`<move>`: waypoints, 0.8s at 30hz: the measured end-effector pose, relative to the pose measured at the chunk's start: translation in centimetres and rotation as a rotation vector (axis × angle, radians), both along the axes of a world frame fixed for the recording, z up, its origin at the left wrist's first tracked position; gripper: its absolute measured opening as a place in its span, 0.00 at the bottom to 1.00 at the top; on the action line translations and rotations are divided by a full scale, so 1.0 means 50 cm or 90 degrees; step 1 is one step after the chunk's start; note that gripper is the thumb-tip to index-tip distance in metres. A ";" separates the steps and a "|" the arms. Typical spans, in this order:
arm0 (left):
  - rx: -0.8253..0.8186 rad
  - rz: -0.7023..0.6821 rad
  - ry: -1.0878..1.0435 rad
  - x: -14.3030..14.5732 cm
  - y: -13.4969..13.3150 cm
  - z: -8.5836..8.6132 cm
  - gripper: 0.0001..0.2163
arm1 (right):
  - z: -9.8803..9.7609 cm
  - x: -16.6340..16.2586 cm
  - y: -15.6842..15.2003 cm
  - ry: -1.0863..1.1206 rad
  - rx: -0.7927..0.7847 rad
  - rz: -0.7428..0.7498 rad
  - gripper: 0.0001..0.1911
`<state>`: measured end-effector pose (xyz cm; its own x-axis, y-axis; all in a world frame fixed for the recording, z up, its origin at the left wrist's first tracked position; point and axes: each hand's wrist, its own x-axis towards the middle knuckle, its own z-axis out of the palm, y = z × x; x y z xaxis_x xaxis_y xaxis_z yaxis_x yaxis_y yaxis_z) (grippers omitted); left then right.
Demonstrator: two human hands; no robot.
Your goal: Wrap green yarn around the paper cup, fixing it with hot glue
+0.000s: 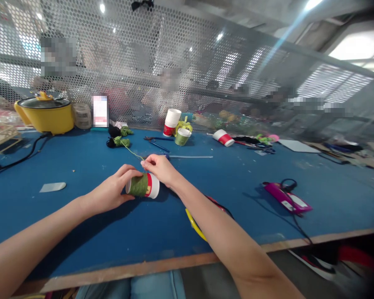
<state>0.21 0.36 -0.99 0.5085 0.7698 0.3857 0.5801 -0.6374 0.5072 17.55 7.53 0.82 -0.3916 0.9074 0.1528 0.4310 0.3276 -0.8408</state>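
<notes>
**Green yarn on a paper cup, both hands at work**

The blue table (pixel 81 232) fills nearly the whole view, its wooden front edge running along six o'clock, with a perforated metal screen (pixel 187 54) standing behind it at twelve o'clock. At ten o'clock, by the screen, sits a yellow cooking pot (pixel 45 114) with a dark lid, its black cord trailing off to nine o'clock.

Near the middle of the table a paper cup (pixel 142 185) lies on its side, white with a red band, most of its wall covered by wound green yarn. The left hand (pixel 114 190) is curled around the cup's bottom end from eight o'clock, fingers closed on it. The right hand (pixel 158 168) comes in from four o'clock and rests just above the cup, its fingertips pinched shut on a strand of green yarn (pixel 132 151). That strand runs up toward eleven o'clock to a small bundle of green and black yarn (pixel 120 139) well apart from the hands.

At twelve o'clock stands a stack of paper cups (pixel 171 121), with a green-wrapped cup (pixel 183 136) just beside it. A further cup (pixel 223 137) lies tipped over at one o'clock. At three o'clock lies a pink tool (pixel 288 199) with a black cord. Under the right forearm, at five o'clock, a yellow curved piece (pixel 195 226) peeks out.
</notes>
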 end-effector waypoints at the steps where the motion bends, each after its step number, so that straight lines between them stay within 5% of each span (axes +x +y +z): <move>1: -0.008 0.004 -0.002 0.000 0.000 0.001 0.24 | -0.002 -0.001 0.000 -0.008 0.004 -0.001 0.12; 15: -0.270 0.059 -0.113 0.000 0.004 0.006 0.22 | 0.000 -0.006 -0.008 -0.071 0.033 -0.008 0.09; 24: -0.208 -0.003 -0.205 -0.002 0.002 0.011 0.20 | 0.044 0.007 -0.033 -0.041 0.110 0.020 0.10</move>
<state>0.10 0.47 -0.43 0.4055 0.8757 0.2621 0.3573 -0.4157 0.8364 17.88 5.88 3.04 -0.4330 0.8573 0.2784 0.4695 0.4782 -0.7422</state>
